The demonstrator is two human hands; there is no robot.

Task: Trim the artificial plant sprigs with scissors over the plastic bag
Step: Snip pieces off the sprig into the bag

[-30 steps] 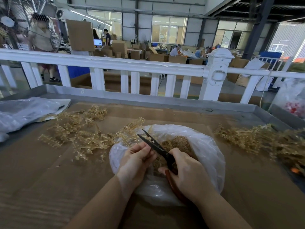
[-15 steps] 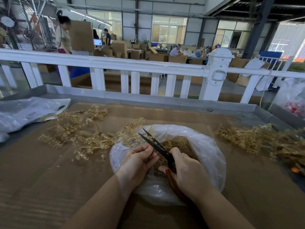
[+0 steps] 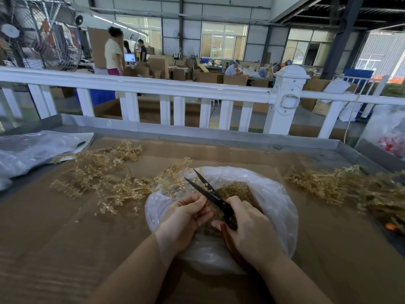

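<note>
Your right hand [image 3: 252,233] is curled round the handles of the scissors [image 3: 210,194], whose dark blades stand apart and point away from you over the bag [image 3: 274,194]. Your left hand [image 3: 184,218] sits just left of the blades, fingers and thumb pinched together on something small — likely a sprig piece, though you cannot make it out between the fingertips. Both hands hover above the bag's open mouth, and the bag lies on the cardboard-covered bench [image 3: 54,249] straight in front of you, with a heap of brown trimmings [image 3: 238,189] inside it, just past the scissors. To the left of the bag lies a loose spread of golden sprigs [image 3: 105,178], the nearest ones touching its rim; to the right of the bag, well apart, lies a second pile [image 3: 328,185]. Far left of the bag a crumpled plastic sheet [image 3: 37,148] rests at the bench edge. Beyond the bag runs a white railing [image 3: 153,86] — behind it, a person [image 3: 112,53] stands among cardboard boxes.
</note>
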